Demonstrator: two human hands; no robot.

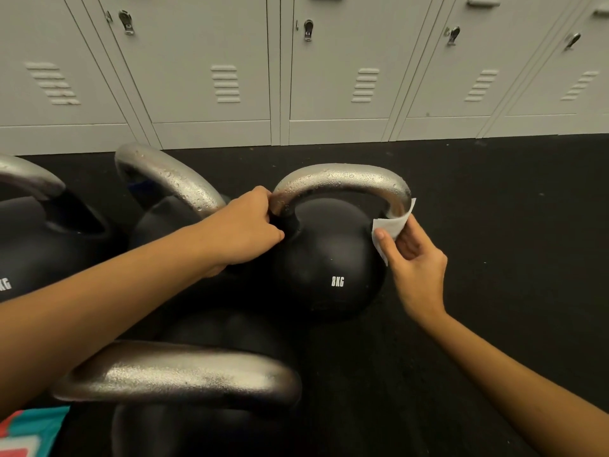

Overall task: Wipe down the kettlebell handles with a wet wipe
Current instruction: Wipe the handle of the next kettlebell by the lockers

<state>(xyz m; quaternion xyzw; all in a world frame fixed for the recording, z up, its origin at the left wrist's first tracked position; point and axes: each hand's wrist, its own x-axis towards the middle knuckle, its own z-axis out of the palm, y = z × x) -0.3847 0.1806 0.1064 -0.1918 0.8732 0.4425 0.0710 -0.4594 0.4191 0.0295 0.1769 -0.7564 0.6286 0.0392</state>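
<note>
A black 8 kg kettlebell (329, 268) stands on the dark floor in the middle of the view. Its silver handle (342, 179) is beaded with droplets. My left hand (245, 227) grips the handle's left leg where it meets the ball. My right hand (417, 258) pinches a white wet wipe (392, 225) and holds it against the handle's right leg. Three other kettlebells sit around it: one at the far left (39, 239), one behind my left arm (171, 183) with a wet handle, and one close at the bottom (178, 374).
Grey lockers (214, 77) line the wall behind the kettlebells. Black rubber flooring (494, 225) spreads to the right and front. A teal and red package (23, 433) shows at the bottom left corner.
</note>
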